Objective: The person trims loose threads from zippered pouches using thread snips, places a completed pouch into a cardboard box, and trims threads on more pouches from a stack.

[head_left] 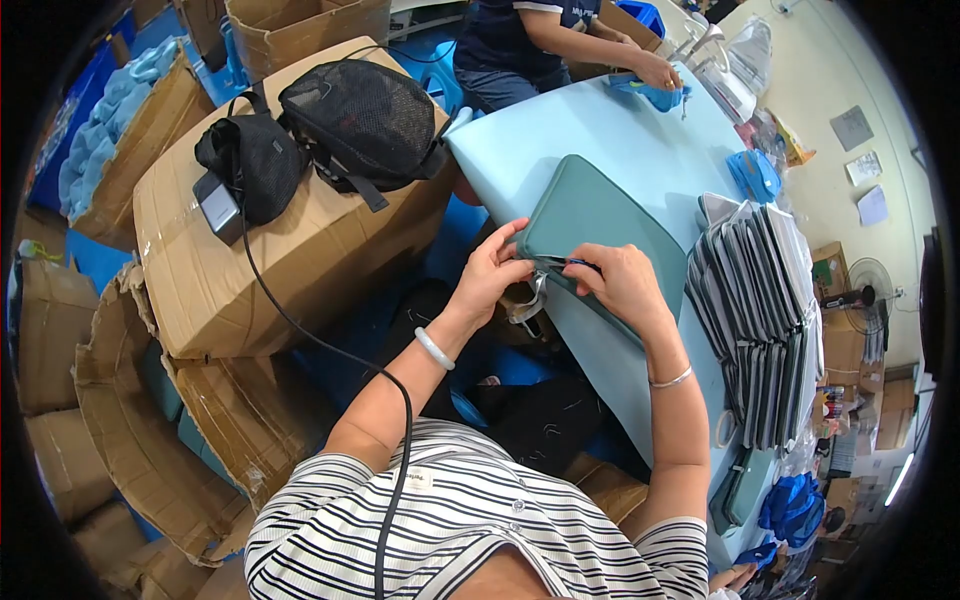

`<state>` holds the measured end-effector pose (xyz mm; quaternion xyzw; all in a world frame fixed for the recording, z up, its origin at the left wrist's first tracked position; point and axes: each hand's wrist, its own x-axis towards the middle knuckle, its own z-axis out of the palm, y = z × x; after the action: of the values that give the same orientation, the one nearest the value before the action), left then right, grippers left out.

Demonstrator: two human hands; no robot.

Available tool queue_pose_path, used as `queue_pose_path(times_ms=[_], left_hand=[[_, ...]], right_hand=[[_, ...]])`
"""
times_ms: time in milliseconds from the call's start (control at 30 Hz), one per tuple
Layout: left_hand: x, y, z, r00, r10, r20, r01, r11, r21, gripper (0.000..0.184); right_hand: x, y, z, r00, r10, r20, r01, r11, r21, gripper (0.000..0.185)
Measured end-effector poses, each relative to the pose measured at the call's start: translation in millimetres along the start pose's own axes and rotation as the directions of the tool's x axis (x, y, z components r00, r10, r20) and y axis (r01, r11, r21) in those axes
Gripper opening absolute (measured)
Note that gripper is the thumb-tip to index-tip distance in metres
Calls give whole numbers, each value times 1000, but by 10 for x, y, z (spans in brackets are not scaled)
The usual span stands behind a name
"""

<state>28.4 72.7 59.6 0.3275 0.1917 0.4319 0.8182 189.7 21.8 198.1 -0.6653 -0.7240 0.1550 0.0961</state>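
Observation:
A dark green flat case (pixel 600 215) with rounded corners lies on the light blue table, its near edge towards me. My left hand (pixel 490 272) is closed on the case's near left edge, thumb and fingers pinching it. At the same edge, my right hand (pixel 622 283) is closed around a small dark tool (pixel 583 263); its kind is mostly hidden by the fingers. Between the two hands a loose pale grey strip (pixel 530 303) hangs down from the case's edge.
Right of the case stands a tall stack of grey-and-green cases (pixel 755 320). Across the light blue table (pixel 520 135), a person's hands (pixel 655 70) handle a blue pouch (pixel 660 95). Left, a cardboard box (pixel 290 270) bears black mesh bags (pixel 360 120); a black cable (pixel 330 352) crosses my body.

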Motion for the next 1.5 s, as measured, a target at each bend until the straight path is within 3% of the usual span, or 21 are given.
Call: queue_pose_path(times_ms=[100, 200, 300, 700, 1100, 1200, 1300, 1500], left_hand=[[11, -32, -50, 1000, -12, 28, 11, 1000, 11, 63], [12, -42, -77, 999, -19, 27, 19, 1000, 9, 62], [2, -34, -65, 1000, -29, 8, 29, 999, 13, 62], [-17, -15, -35, 1000, -20, -10, 20, 1000, -10, 60], [-11, -14, -34, 1000, -22, -3, 22, 1000, -22, 60], [-4, -40, -56, 1000, -21, 1, 21, 999, -24, 61], [-4, -39, -76, 1000, -16, 25, 16, 1000, -23, 61], [21, -76, -99, 1000, 3, 18, -3, 1000, -13, 61]], right_hand=[[-23, -94, -69, 989, 11, 145, -46, 970, 237, 12], [-39, -87, -67, 998, 34, -48, -20, 964, 265, 10], [-75, -65, -82, 991, 17, -134, -1, 992, 125, 10], [-104, -99, 80, 984, -83, -156, 45, 970, -237, 14], [-51, -103, 121, 990, -68, -122, 31, 959, -281, 17], [-35, -97, 108, 992, -46, -121, 17, 973, -231, 18], [-13, -51, 57, 999, 19, 41, -19, 1000, -8, 16], [-108, 82, 51, 994, -13, 105, -30, 919, 394, 9]])
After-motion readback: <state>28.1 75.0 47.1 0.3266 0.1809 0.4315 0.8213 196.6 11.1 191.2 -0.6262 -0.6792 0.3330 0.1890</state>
